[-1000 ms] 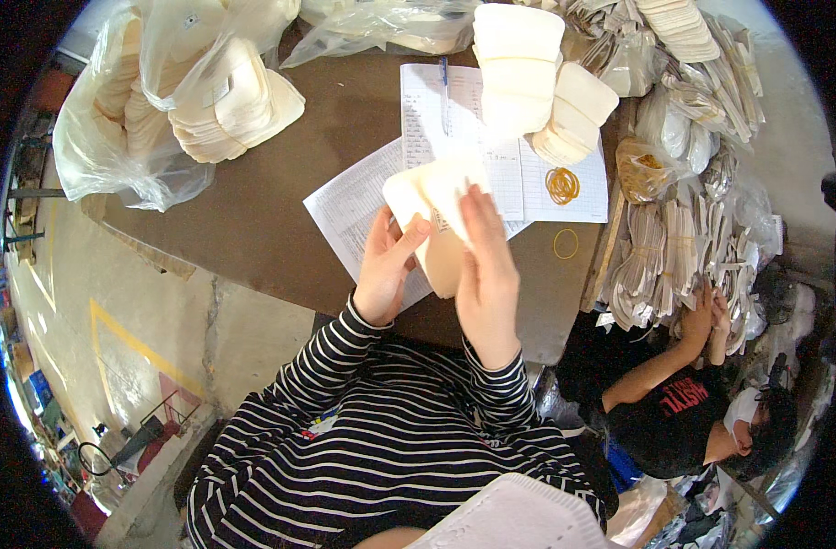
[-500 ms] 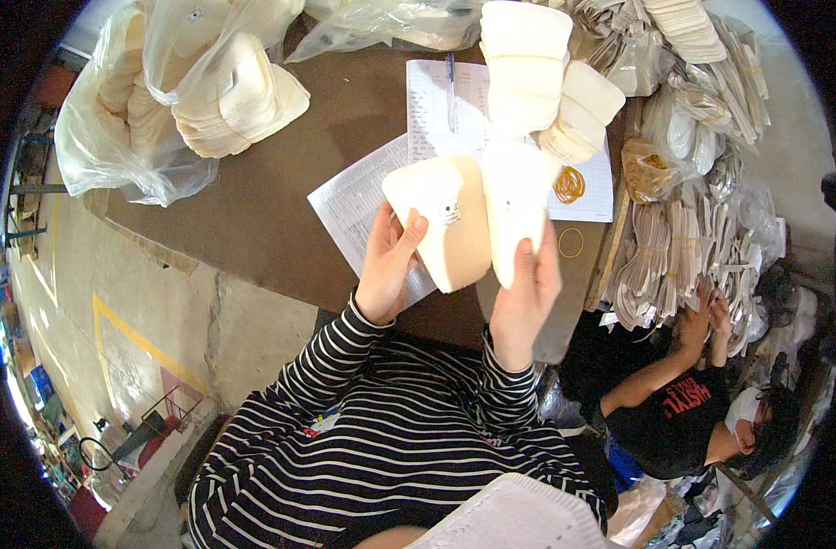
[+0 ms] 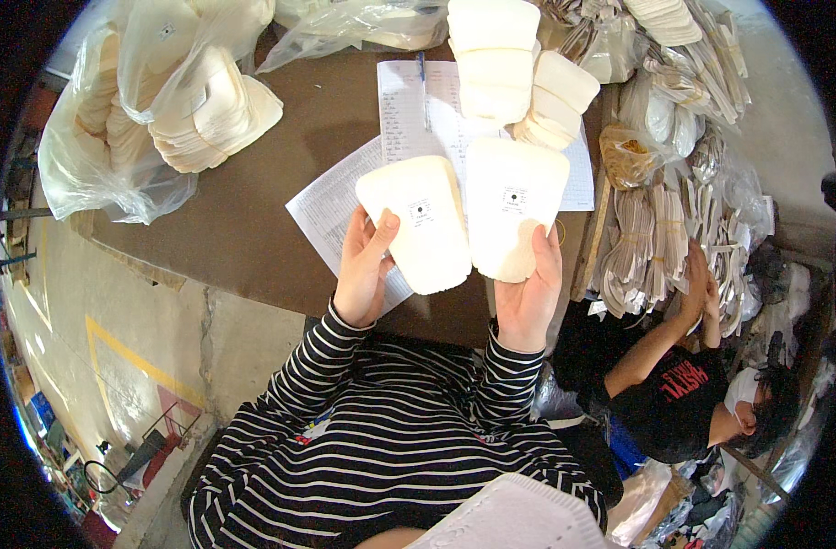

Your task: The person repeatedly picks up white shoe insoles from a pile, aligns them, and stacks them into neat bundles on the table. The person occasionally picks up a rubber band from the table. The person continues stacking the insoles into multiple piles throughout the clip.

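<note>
My left hand [image 3: 364, 267] grips a cream, insole-shaped foam piece [image 3: 418, 220] by its narrow end, thumb across its face. My right hand [image 3: 528, 295] holds a second matching cream piece [image 3: 514, 215] the same way. The two pieces are held side by side above the brown table [image 3: 253, 220], their inner edges almost touching. Each piece carries a small square label with a dark dot near its middle. Both sleeves are black and white striped.
Printed paper sheets [image 3: 331, 215] with a pen [image 3: 424, 87] lie under the pieces. Stacks of cream pieces [image 3: 496, 55] stand behind, and bagged cream pieces [image 3: 171, 101] lie at the left. Bundles of strips [image 3: 660, 238] pile at the right, where another person [image 3: 692, 384] crouches.
A second ago both hands held the pieces together as one stack. They have since been separated, and now each hand holds one piece, flat side up and side by side.
</note>
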`<state>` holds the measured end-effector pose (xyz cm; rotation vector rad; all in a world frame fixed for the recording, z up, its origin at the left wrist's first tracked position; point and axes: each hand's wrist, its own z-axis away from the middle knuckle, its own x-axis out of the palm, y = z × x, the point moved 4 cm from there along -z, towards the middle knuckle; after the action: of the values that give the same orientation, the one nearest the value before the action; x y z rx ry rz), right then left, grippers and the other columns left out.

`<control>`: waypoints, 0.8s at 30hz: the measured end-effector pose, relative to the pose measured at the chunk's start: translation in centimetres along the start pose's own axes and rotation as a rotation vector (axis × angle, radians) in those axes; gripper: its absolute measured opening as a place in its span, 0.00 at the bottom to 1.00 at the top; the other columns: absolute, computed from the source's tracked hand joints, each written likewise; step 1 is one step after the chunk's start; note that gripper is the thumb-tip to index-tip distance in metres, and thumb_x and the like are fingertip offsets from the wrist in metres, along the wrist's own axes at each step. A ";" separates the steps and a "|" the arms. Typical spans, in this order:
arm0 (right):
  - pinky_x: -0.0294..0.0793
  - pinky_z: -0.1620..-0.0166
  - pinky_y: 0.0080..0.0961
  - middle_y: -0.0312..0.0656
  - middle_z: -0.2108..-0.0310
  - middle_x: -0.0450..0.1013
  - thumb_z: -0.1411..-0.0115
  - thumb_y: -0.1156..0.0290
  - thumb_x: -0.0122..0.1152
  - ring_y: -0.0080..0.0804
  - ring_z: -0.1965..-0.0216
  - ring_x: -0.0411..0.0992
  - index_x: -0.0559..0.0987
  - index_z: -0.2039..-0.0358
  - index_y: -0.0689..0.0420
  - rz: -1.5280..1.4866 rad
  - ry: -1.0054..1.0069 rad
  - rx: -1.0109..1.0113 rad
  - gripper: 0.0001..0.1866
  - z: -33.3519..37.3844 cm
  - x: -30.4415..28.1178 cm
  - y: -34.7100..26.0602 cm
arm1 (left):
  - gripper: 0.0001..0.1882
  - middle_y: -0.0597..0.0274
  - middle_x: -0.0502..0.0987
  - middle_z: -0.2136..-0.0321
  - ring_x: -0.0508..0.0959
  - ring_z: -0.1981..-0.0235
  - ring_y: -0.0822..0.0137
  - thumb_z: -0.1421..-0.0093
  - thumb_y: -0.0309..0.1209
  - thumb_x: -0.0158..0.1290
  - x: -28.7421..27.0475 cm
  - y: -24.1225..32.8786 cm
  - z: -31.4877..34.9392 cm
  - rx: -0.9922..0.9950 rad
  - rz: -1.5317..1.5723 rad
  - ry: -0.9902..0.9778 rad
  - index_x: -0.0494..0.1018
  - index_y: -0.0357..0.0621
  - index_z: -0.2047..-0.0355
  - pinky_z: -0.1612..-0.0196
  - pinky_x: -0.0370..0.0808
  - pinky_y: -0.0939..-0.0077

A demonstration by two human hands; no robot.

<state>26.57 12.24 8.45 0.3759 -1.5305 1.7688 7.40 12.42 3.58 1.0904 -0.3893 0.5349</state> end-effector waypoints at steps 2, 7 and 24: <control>0.68 0.37 0.35 0.46 0.40 0.69 0.28 0.69 0.49 0.36 0.39 0.69 0.63 0.36 0.64 0.017 0.010 -0.005 0.24 0.0 0.1 0.0 | 0.37 0.55 0.72 0.45 0.74 0.45 0.66 0.33 0.44 0.56 -0.1 0.1 0.1 -0.002 -0.004 0.012 0.54 0.37 0.34 0.45 0.73 0.70; 0.67 0.36 0.37 0.48 0.39 0.68 0.28 0.72 0.47 0.38 0.39 0.68 0.64 0.35 0.66 0.220 0.054 -0.151 0.23 0.4 0.2 -0.3 | 0.35 0.54 0.72 0.45 0.73 0.45 0.67 0.33 0.41 0.56 0.4 0.6 0.4 0.016 -0.015 0.026 0.54 0.36 0.34 0.45 0.72 0.70; 0.54 0.31 0.47 0.56 0.31 0.56 0.41 0.74 0.62 0.53 0.31 0.56 0.66 0.36 0.64 1.217 -0.574 -0.486 0.32 3.1 3.3 3.8 | 0.37 0.53 0.68 0.41 0.68 0.40 0.63 0.37 0.35 0.59 -0.3 0.0 0.5 0.147 -0.028 0.031 0.54 0.37 0.34 0.38 0.66 0.66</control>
<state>20.97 10.50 8.57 -0.4621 -2.9066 2.0694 7.10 11.89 3.63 1.2259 -0.3112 0.5619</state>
